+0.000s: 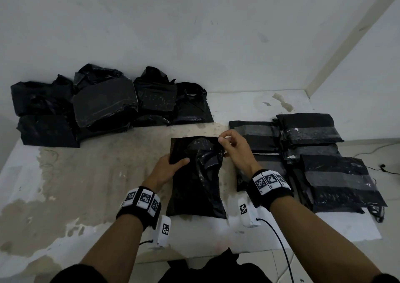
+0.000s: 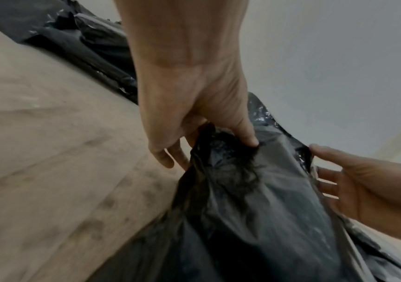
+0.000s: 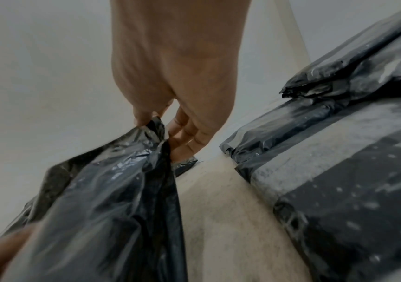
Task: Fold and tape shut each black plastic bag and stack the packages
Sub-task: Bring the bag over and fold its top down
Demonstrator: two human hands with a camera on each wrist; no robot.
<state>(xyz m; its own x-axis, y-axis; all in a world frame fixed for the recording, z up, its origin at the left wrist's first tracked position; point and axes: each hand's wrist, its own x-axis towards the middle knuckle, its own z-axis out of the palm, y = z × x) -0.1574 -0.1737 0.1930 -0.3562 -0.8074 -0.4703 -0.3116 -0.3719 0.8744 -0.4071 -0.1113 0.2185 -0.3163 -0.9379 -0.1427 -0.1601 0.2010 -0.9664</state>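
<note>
A filled black plastic bag lies lengthwise on the table in front of me, its open end pointing away. My left hand grips its upper left side, thumb pressed on top and fingers underneath. My right hand pinches the bag's far right corner between thumb and forefinger and lifts it slightly. The bag is wrinkled and glossy.
Several loose untaped black bags are heaped at the back left against the wall. Taped packages with grey tape bands are stacked at the right. The worn table runs left, its front edge near my body. A cable hangs at the front.
</note>
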